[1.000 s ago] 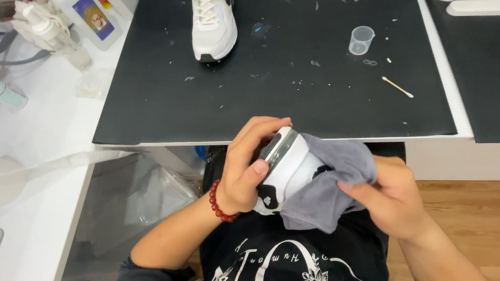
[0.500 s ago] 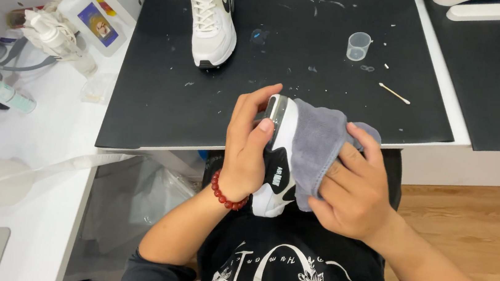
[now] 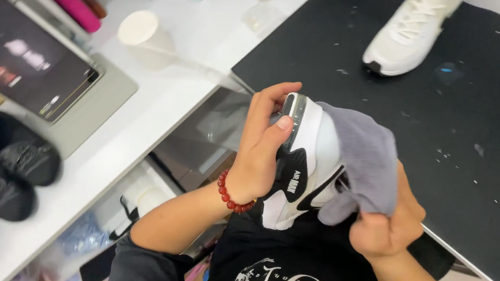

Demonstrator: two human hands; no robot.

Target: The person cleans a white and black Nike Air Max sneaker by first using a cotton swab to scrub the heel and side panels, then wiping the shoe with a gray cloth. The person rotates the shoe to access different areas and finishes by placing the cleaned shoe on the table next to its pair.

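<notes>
We grip the white-and-black sneaker [image 3: 306, 165] with our left hand [image 3: 261, 151], fingers curled round its sole, now tilted more upright than before. Our right hand [image 3: 386, 226] pinches the bunched grey cloth [image 3: 362, 161], lower now, against the shoe's side. A second white sneaker [image 3: 410, 30] lies well beyond both hands.

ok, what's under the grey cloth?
The grey cloth drapes over a white-and-black sneaker held by the left hand. The right hand grips the cloth's lower end. The sneaker's covered side is hidden.

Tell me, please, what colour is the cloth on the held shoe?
Grey cloth, seen from the head view.
</notes>
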